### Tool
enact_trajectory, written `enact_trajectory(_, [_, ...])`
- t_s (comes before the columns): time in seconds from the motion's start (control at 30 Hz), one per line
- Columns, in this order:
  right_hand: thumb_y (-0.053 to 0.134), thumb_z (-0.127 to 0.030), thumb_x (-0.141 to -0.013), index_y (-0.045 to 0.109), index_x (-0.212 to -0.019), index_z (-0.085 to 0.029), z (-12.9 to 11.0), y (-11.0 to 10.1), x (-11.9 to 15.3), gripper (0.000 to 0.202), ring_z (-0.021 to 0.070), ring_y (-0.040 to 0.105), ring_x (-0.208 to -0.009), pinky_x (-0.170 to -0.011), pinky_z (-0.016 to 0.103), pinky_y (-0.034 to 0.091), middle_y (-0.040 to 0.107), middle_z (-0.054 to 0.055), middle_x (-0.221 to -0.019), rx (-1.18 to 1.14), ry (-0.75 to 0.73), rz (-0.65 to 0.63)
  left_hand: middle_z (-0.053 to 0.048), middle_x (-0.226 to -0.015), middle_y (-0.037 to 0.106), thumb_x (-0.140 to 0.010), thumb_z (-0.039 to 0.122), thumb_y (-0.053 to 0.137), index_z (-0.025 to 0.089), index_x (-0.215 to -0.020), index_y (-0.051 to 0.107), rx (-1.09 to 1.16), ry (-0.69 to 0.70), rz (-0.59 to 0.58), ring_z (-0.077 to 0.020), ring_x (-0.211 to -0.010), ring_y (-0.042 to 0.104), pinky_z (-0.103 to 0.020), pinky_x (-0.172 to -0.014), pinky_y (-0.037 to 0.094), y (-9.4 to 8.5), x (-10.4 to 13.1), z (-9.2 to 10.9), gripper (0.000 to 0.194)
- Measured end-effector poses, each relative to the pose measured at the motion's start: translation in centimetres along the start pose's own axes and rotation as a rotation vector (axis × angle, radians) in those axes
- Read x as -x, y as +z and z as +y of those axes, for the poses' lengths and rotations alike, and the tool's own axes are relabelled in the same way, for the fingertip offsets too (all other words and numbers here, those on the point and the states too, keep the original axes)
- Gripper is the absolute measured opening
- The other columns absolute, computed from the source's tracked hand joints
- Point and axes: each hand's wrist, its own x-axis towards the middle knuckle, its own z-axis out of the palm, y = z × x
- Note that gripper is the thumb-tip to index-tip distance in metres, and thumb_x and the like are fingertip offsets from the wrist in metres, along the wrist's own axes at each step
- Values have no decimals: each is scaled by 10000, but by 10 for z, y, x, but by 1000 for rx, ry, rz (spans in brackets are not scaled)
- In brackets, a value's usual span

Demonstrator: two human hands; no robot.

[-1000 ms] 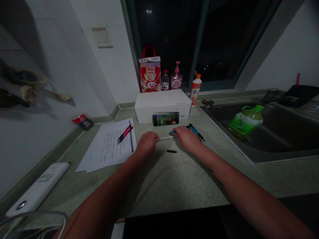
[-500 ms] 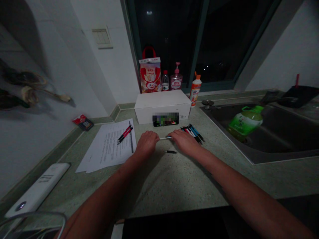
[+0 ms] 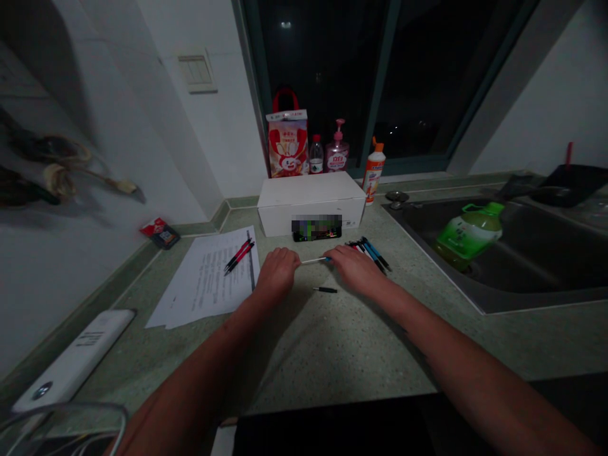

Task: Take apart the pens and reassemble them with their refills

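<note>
A thin white stick-like piece (image 3: 312, 260) with a blue bit at its right end spans the space between my hands. My left hand (image 3: 279, 271) pinches its left end, and the fingers of my right hand (image 3: 352, 266) close on the blue end. Below it a short black pen part (image 3: 325, 290) lies on the counter. Several pens (image 3: 376, 253), black, white, red and blue, lie just beyond my right hand. Two red and black pens (image 3: 239, 256) rest on printed sheets (image 3: 204, 278) to the left.
A phone (image 3: 316, 232) leans against a white box (image 3: 311, 193). Bottles and a red bag (image 3: 288, 145) stand behind. At right, a green bottle (image 3: 470, 233) lies in the sink (image 3: 522, 266). A white device (image 3: 76, 361) sits at the left.
The right end of the thin white piece has risen slightly, and my right hand has shifted a little. The other objects keep their places on the counter.
</note>
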Motion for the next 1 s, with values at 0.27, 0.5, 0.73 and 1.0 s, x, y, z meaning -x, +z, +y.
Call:
enact_trajectory(0.27, [489, -119, -957, 635, -1231, -251, -10, 1, 1, 337, 224, 589, -1026, -857, 322, 421, 667, 73, -1054, -26, -53, -37, -95, -887, 633, -981, 240, 484, 158, -912, 644, -50, 87, -6, -262, -880, 550, -387, -768, 405, -2, -1, 11, 192])
enact_trajectory(0.5, [475, -85, -925, 612, -1272, -263, -11, 4, 3, 413, 209, 620, -963, -810, 296, 440, 658, 70, -1105, -95, -15, -10, -117, -1126, 662, -937, 285, 594, 154, -1153, 615, 76, 135, 194, -273, -1056, 558, -413, -894, 428, -6, 2, 21, 254])
enact_trajectory(0.73, [401, -82, -955, 591, -1284, -200, 1, 4, -1, 398, 222, 613, -1043, -863, 313, 447, 650, 101, -1176, -150, 96, 103, -59, -1100, 683, -902, 350, 651, 214, -1060, 682, 249, 417, -41, -230, -1060, 578, -383, -905, 430, -2, 8, 30, 211])
enact_trajectory(1.0, [411, -77, -939, 616, -1247, -204, -1, -2, 1, 391, 237, 620, -1019, -833, 326, 448, 657, 109, -1170, -132, 113, 94, -55, -1005, 718, -919, 244, 594, 215, -1001, 686, 308, 102, -9, -241, -995, 620, -413, -921, 438, 3, 3, 24, 126])
